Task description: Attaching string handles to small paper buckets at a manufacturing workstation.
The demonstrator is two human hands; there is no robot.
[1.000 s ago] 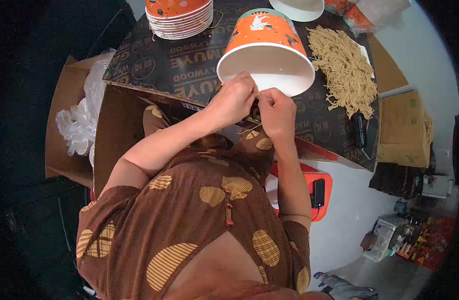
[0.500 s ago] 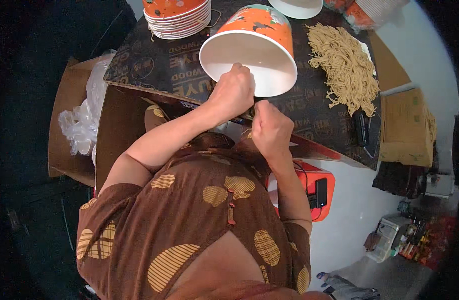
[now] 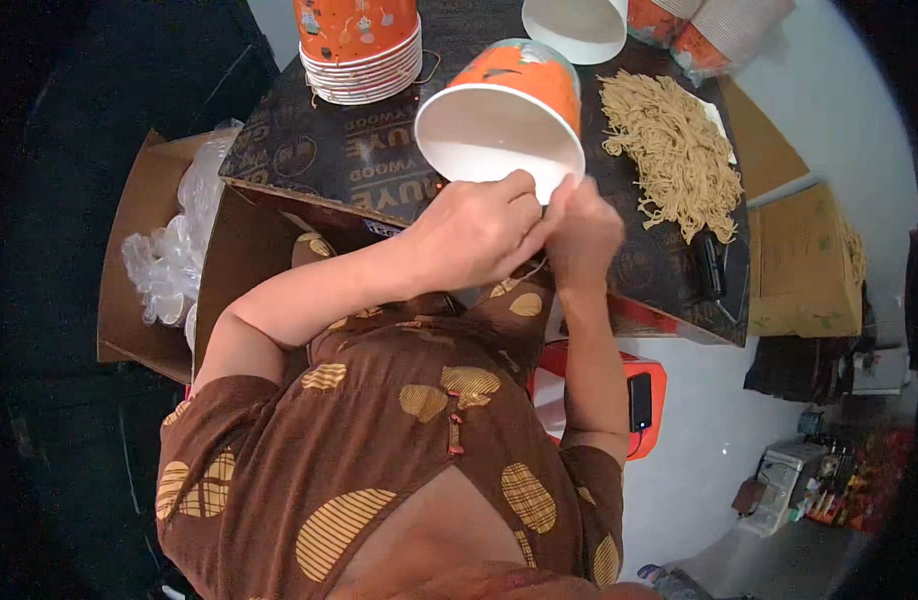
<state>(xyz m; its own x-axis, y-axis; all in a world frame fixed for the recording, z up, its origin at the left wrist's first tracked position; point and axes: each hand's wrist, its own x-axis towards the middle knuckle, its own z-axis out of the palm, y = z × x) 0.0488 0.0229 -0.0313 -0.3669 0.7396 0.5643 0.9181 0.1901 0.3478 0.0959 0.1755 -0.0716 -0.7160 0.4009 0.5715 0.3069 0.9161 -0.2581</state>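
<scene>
An orange paper bucket (image 3: 534,80) with a white inside lies on its side on the table, its open mouth facing me. Just in front of its lower rim my left hand (image 3: 484,230) is closed, thumb and fingers pinched together. My right hand (image 3: 585,228), a little blurred, is closed beside it, its fingertips meeting the left hand's at the rim. Whatever they pinch is mostly hidden; a thin, string-like bit shows under the hands. To the right is a heap of tan cords (image 3: 674,150).
A stack of orange buckets (image 3: 361,60) stands at the far left of the dark table (image 3: 329,150). Another white-lined bucket (image 3: 577,28) lies behind. A black-handled tool (image 3: 712,268) sits below the cords. Cardboard boxes flank the table, the left one (image 3: 144,240) holding clear plastic bags.
Both hands have moved right along the bucket's rim, the left hand turning over and the right rising to meet it. The view has shifted slightly.
</scene>
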